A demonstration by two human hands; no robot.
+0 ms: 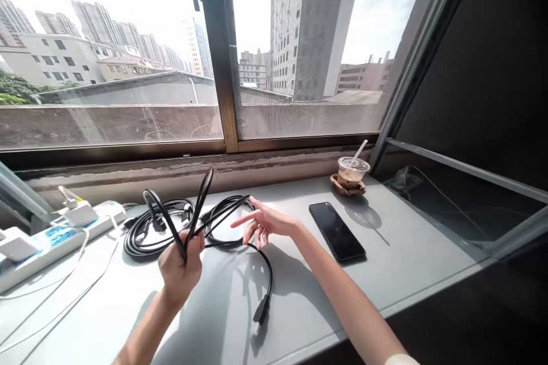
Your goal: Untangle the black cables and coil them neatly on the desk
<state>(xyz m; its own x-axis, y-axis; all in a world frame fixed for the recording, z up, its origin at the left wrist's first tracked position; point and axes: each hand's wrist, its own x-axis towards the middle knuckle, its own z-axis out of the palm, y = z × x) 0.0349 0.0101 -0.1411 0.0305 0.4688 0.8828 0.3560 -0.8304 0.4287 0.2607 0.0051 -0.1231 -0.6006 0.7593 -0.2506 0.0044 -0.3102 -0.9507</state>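
My left hand (182,262) is closed in a fist around a folded bundle of black cable (199,199), whose loops stick up above the knuckles. Part of the bundle stretches across to my right hand (265,222), which has its fingers spread and touches the far end of a loop near its upper fingers. A loose length curves down below my right hand to a black connector (262,311) hanging close over the desk. Behind my hands lie a coiled black cable (132,242) on the left and a second cable coil (226,203) at the middle.
A white power strip (47,248) with chargers and thin white cords occupies the desk's left side. To the right lie a black phone (337,232) and a lidded drink cup (351,171) with a straw in a brown holder. The window (231,68) borders the desk's back.
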